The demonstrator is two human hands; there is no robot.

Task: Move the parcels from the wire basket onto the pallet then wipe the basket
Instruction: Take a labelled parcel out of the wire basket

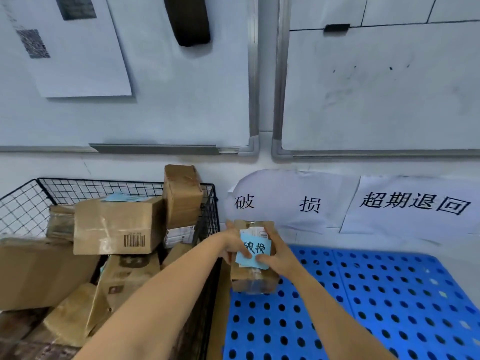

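A small brown cardboard parcel (253, 280) with a blue handwritten note on top is over the left back corner of the blue perforated pallet (363, 302). My left hand (235, 246) grips its left side, thumb on the note. My right hand (276, 255) grips its right side, thumb also on the note. Whether the parcel's base touches the pallet I cannot tell. The black wire basket (207, 203) stands to the left, filled with several cardboard parcels (114, 227); one tall parcel (181, 196) stands upright at its back right corner.
A wall with two whiteboards (376, 87) rises right behind the basket and pallet. Paper signs (413, 203) with black characters are stuck on the wall above the pallet. Most of the pallet's surface to the right of the parcel is bare.
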